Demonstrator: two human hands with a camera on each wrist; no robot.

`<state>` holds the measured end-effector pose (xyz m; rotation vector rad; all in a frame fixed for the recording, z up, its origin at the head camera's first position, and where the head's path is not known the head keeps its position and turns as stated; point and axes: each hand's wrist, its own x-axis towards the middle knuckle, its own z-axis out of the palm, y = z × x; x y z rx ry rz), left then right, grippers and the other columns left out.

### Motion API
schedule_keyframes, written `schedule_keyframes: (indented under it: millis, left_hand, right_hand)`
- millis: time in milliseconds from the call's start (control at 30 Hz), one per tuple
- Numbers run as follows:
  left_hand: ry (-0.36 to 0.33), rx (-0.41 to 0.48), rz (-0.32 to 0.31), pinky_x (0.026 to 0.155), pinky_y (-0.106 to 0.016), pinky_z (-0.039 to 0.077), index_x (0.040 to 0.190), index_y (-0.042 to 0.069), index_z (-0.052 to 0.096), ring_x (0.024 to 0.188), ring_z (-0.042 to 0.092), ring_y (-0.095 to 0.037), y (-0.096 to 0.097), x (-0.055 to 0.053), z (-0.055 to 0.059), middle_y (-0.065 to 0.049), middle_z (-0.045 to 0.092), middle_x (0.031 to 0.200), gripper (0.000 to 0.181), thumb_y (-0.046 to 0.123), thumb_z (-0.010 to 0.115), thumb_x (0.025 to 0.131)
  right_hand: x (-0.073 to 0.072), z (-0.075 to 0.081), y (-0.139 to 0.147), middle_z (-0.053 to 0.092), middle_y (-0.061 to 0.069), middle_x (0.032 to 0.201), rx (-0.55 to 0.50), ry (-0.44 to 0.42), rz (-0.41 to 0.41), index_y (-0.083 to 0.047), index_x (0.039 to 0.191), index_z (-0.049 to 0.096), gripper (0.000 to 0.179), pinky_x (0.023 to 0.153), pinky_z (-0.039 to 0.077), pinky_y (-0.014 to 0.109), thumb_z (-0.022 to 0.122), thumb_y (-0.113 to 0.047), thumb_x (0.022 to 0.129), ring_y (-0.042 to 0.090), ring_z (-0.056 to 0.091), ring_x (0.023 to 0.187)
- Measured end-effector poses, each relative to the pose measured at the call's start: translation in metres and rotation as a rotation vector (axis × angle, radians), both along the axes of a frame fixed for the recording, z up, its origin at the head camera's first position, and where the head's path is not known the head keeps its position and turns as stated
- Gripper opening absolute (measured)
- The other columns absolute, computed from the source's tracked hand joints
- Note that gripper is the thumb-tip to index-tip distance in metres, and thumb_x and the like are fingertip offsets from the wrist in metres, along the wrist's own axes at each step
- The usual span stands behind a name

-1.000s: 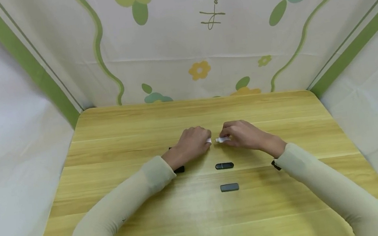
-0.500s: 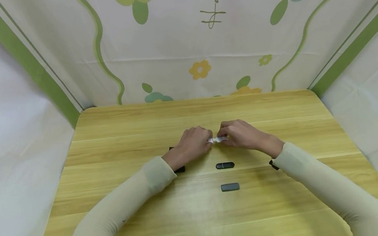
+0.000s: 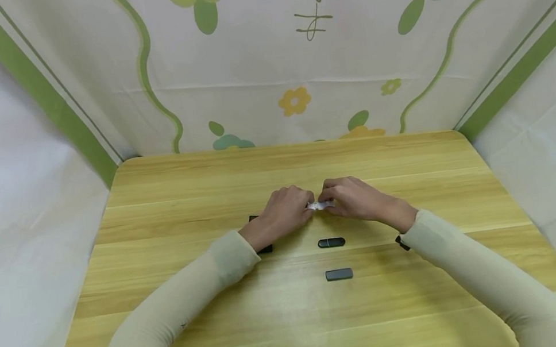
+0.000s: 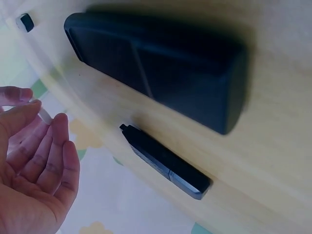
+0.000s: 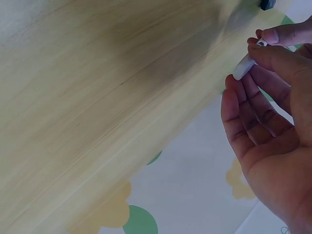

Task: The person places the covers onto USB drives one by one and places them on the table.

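Note:
In the head view my left hand [image 3: 288,210] and right hand [image 3: 356,198] meet over the table. My right thumb and fingers pinch a white USB stick [image 3: 326,205], its rounded end showing in the right wrist view. Its small white cap [image 3: 310,206] is pinched in my left fingertips, mostly hidden by them. Stick and cap lie in line, close end to end, with hardly any gap showing. Nearer me lie a black USB stick [image 3: 331,243] and a grey USB stick [image 3: 339,274].
A large black block-like object [image 4: 156,68] and a slim black stick-shaped thing [image 4: 165,161] lie on the wooden table [image 3: 297,333] beneath my left wrist. A white flowered curtain [image 3: 243,56] stands behind the table's far edge.
The white stick's metal plug, bare a second ago and apart from the cap, has closed in leftward on the cap and is now almost out of sight. The other sticks stay put.

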<state>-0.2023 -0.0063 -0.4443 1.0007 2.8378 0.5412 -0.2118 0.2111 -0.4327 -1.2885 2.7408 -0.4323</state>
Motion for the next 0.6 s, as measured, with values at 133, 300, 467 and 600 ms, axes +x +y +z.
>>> schedule_keyframes:
  millis: [133, 300, 467, 600]
  left_hand:
    - [-0.009, 0.017, 0.004, 0.051, -0.021, 0.035, 0.109, 0.007, 0.079, 0.058, 0.044, -0.009, -0.0001, -0.0001, -0.0012, -0.005, 0.075, 0.090, 0.015, 0.016, 0.070, 0.102]
    - [-0.012, 0.051, 0.001, 0.052, -0.019, 0.038, 0.112, 0.004, 0.078, 0.059, 0.048, -0.008, -0.0005, -0.0002, -0.0019, -0.008, 0.078, 0.095, 0.016, 0.014, 0.070, 0.102]
    - [-0.007, 0.066, -0.002, 0.053, -0.019, 0.038, 0.110, 0.003, 0.078, 0.059, 0.050, -0.008, -0.0008, 0.0002, -0.0021, -0.008, 0.077, 0.093, 0.015, 0.014, 0.071, 0.102]
    - [-0.017, 0.068, 0.005, 0.052, -0.018, 0.039, 0.109, 0.003, 0.077, 0.059, 0.050, -0.008, -0.0007, 0.0005, -0.0024, -0.008, 0.077, 0.092, 0.014, 0.014, 0.070, 0.102]
  right_hand:
    - [0.0002, 0.0003, -0.0006, 0.072, 0.007, 0.101, -0.004, -0.015, 0.000, -0.003, 0.108, 0.080, 0.016, 0.070, 0.058, 0.030, 0.083, -0.006, 0.092, 0.018, 0.070, 0.083]
    - [-0.0005, -0.0013, -0.0007, 0.071, 0.007, 0.100, -0.028, -0.015, 0.010, -0.003, 0.106, 0.080, 0.016, 0.070, 0.058, 0.029, 0.083, -0.004, 0.091, 0.017, 0.069, 0.082]
    - [0.0000, -0.0018, -0.0009, 0.071, 0.007, 0.100, -0.038, -0.019, 0.012, -0.002, 0.107, 0.080, 0.017, 0.070, 0.058, 0.029, 0.084, -0.004, 0.090, 0.017, 0.069, 0.083]
    - [0.0004, -0.0010, -0.0021, 0.071, 0.007, 0.099, -0.041, -0.017, 0.013, -0.002, 0.107, 0.080, 0.018, 0.071, 0.058, 0.029, 0.084, -0.003, 0.089, 0.018, 0.070, 0.083]
